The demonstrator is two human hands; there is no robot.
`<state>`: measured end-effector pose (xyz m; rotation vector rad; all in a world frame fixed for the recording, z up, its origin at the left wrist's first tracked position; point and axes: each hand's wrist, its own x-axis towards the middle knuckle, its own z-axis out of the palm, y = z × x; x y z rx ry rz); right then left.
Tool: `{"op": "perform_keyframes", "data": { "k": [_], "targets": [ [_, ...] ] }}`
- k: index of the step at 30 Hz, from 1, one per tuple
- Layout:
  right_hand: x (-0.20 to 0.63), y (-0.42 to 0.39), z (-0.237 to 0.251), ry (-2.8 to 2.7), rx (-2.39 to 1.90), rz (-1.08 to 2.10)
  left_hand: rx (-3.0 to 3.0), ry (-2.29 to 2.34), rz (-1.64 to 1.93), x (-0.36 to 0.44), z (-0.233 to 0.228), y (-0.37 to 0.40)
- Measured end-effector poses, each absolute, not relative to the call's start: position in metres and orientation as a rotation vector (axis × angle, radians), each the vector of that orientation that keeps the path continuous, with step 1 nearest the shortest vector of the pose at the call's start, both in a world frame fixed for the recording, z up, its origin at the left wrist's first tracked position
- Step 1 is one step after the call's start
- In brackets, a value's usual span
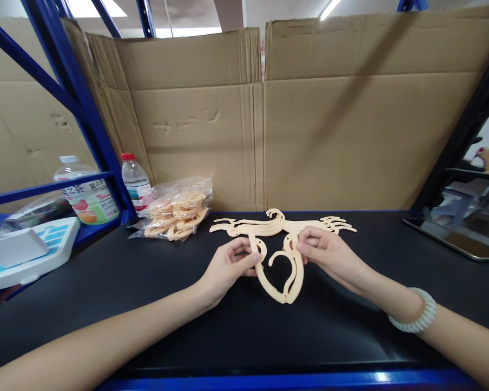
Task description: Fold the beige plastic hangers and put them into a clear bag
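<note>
A pale wooden cut-out piece point(280, 255) lies flat on the black tabletop point(146, 293). It has wing-like arms spreading left and right and two curved necks that meet in a heart shape toward me. My left hand point(228, 267) pinches the left curved neck. My right hand point(330, 254) pinches the right curved neck, and a pale bead bracelet point(416, 320) sits on that wrist.
A clear bag of similar wooden pieces point(177, 214) lies at the back left, beside two drink bottles point(135, 182) and a white box point(28, 250). Cardboard sheets point(309, 125) wall off the back. A tablet point(452, 239) rests at the right. Blue shelf posts point(77, 98) stand at the left.
</note>
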<state>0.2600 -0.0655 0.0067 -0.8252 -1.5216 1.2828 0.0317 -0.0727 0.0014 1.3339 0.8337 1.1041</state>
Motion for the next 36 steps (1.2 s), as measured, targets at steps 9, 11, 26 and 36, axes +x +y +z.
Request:
{"op": "perform_keyframes", "data": {
  "k": [9, 11, 26, 36],
  "targets": [
    [0.258, -0.074, 0.006, -1.985, -0.717, 1.327, 1.397, 0.889, 1.1, 0.03, 0.001, -0.073],
    [0.258, -0.075, 0.005, -2.03, -0.742, 1.258, 1.422, 0.891, 1.112, 0.03, 0.002, -0.073],
    [0.253, -0.085, 0.01, -2.064, -0.723, 1.13, 1.456, 0.886, 1.037, 0.033, 0.0, -0.074],
    [0.253, -0.083, 0.008, -2.24, -0.75, 1.13, 1.469, 0.924, 1.057, 0.034, -0.004, -0.072]
  ]
}}
